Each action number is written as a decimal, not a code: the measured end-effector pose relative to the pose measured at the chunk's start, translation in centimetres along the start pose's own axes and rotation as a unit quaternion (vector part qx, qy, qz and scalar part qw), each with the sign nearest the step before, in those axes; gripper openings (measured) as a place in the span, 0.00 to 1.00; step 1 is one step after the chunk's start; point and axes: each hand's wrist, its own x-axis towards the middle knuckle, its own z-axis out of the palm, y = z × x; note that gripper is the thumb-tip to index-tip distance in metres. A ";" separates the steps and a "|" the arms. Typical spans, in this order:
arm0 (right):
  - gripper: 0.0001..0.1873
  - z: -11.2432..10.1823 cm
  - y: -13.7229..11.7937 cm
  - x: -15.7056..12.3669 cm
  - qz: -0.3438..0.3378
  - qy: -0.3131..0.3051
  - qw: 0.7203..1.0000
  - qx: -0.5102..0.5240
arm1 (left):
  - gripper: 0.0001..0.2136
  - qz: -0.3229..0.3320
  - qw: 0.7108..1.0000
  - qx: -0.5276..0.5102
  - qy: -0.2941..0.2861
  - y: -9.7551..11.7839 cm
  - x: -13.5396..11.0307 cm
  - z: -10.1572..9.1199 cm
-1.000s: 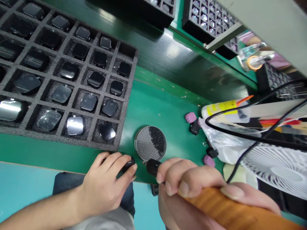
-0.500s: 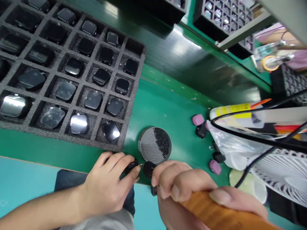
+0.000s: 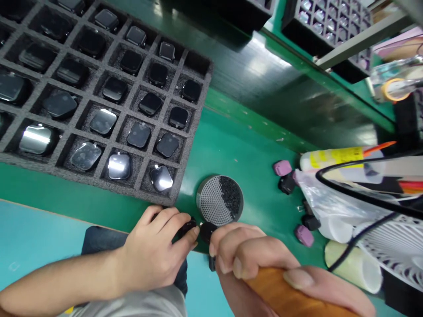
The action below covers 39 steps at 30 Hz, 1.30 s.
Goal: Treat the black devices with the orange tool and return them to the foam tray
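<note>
My left hand (image 3: 161,246) is closed around a small black device (image 3: 188,225) like a smartwatch case, just below the foam tray. Fingers and thumb hide much of it. My right hand (image 3: 257,251) grips an orange-handled tool (image 3: 280,288), seemingly a screwdriver. The tool's black round front (image 3: 207,231) and short metal tip are close to the device; whether they touch is unclear. Right behind both hands sits a round grey perforated dish (image 3: 214,202) with small black pieces, probably screws, over its right part.
A grey foam tray (image 3: 194,132) at the left holds many black watch-like devices in compartments. Pink and black small blocks (image 3: 282,168) lie to the right on the green table (image 3: 251,193). Beyond them are a white bottle (image 3: 330,158), black cables (image 3: 360,193) and a white fan (image 3: 396,246).
The view has shifted slightly, so the tray, dish and table appear farther right. Both hands keep their grips, and the tool stays close to the black device.
</note>
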 end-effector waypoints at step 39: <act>0.20 -0.9 -0.3 1.0 -0.022 0.113 0.993 0.015 | 0.15 0.033 0.999 -0.009 -0.008 -0.5 -0.9 0.2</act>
